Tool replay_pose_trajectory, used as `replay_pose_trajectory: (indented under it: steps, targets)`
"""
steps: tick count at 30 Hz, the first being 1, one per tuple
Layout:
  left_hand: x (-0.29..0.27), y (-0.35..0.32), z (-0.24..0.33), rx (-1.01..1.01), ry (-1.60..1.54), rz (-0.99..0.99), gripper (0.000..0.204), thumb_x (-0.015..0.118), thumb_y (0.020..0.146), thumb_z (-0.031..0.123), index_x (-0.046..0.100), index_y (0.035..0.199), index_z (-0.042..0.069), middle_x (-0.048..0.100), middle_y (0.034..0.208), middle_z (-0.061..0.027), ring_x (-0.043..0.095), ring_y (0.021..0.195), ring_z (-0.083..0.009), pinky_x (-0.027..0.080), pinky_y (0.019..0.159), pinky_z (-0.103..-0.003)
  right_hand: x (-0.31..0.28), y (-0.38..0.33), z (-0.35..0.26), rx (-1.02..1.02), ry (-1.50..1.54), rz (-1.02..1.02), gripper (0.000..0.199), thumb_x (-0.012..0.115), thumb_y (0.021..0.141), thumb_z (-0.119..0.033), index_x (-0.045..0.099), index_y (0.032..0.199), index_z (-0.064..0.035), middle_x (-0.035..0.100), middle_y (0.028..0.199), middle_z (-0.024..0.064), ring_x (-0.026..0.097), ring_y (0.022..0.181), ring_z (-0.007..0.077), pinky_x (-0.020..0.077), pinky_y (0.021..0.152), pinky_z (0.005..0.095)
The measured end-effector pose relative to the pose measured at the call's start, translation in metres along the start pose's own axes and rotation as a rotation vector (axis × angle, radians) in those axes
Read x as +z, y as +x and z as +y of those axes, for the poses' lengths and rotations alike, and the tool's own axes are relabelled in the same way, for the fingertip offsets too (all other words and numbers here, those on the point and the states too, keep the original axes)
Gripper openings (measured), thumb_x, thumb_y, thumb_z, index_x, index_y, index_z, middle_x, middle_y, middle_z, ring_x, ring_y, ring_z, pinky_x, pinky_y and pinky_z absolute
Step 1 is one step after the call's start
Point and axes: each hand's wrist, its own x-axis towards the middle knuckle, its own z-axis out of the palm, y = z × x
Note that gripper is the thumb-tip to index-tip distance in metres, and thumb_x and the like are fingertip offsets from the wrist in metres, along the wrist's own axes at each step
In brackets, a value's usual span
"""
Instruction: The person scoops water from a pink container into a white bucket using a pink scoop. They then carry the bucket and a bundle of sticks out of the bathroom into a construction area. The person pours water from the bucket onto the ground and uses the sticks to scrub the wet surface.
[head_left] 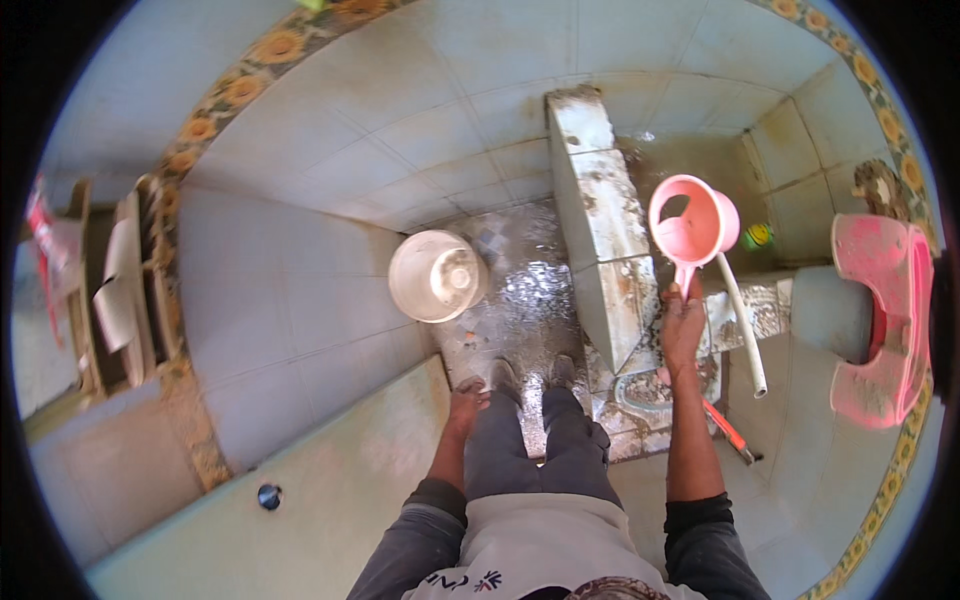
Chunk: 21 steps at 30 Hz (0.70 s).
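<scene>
My right hand (683, 322) is closed around the handle of a pink plastic dipper (728, 222). It holds the dipper above the tiled walls of a water basin, with the round mouth facing up toward me. My left hand (468, 397) hangs low beside my left leg, with nothing in it and its fingers loosely bent and apart. Ahead of that hand, a whitish plastic bucket (412, 276) stands on the wet floor (535, 290). Some pale residue shows inside the bucket.
A stained tiled partition (612, 205) borders the basin, where a green-yellow object (758, 236) lies. A white pipe (742, 325) leans near the dipper. To the right are a red-handled tool (730, 430) and a pink plastic stool (870, 250). A door (350, 470) stands at the left.
</scene>
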Motion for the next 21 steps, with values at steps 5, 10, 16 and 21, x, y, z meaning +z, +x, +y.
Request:
replay_pose_trajectory:
  steps: [5, 10, 16, 21]
  targets:
    - [-0.013, 0.071, -0.007, -0.075, -0.147, 0.09, 0.039, 0.051, 0.094, 0.017, 0.049, 0.128, -0.001, 0.06, 0.114, -0.0151, 0.063, 0.095, -0.0281, 0.054, 0.077, -0.037, -0.012, 0.016, 0.009, 0.106, -0.225, 0.029, 0.032, 0.049, 0.097, -0.016, 0.052, 0.125, -0.0006, 0.062, 0.079, 0.0163, 0.058, 0.069, 0.0239, 0.0455, 0.066, 0.0364]
    - [-0.047, 0.167, -0.036, -0.134, -0.27, 0.092, 0.046, 0.051, 0.094, 0.016, 0.044, 0.136, 0.0, 0.051, 0.128, -0.0185, 0.058, 0.104, -0.0306, 0.053, 0.082, -0.04, -0.063, 0.046, -0.013, -0.07, -0.864, 0.138, 0.028, 0.059, 0.091, -0.015, 0.057, 0.115, -0.0012, 0.061, 0.093, 0.0199, 0.058, 0.085, 0.0313, 0.0456, 0.077, 0.0416]
    - [-0.104, 0.289, -0.089, -0.002, -0.119, 0.003, 0.053, 0.057, 0.09, 0.025, 0.043, 0.136, 0.002, 0.053, 0.129, -0.0186, 0.051, 0.117, -0.0327, 0.041, 0.097, -0.044, -0.088, 0.049, -0.017, -0.161, -1.308, -0.002, 0.031, 0.063, 0.085, -0.011, 0.055, 0.113, -0.0021, 0.063, 0.099, 0.0216, 0.058, 0.098, 0.0397, 0.0467, 0.084, 0.0468]
    - [-0.163, 0.382, -0.137, 0.488, 0.412, -0.09, 0.061, 0.064, 0.085, 0.033, 0.044, 0.135, 0.004, 0.056, 0.127, -0.0183, 0.045, 0.126, -0.0338, 0.029, 0.111, -0.048, -0.082, 0.073, -0.011, 0.087, -1.409, -0.073, 0.038, 0.059, 0.088, -0.011, 0.049, 0.123, -0.002, 0.065, 0.096, 0.0248, 0.063, 0.086, 0.0424, 0.0483, 0.072, 0.0505]
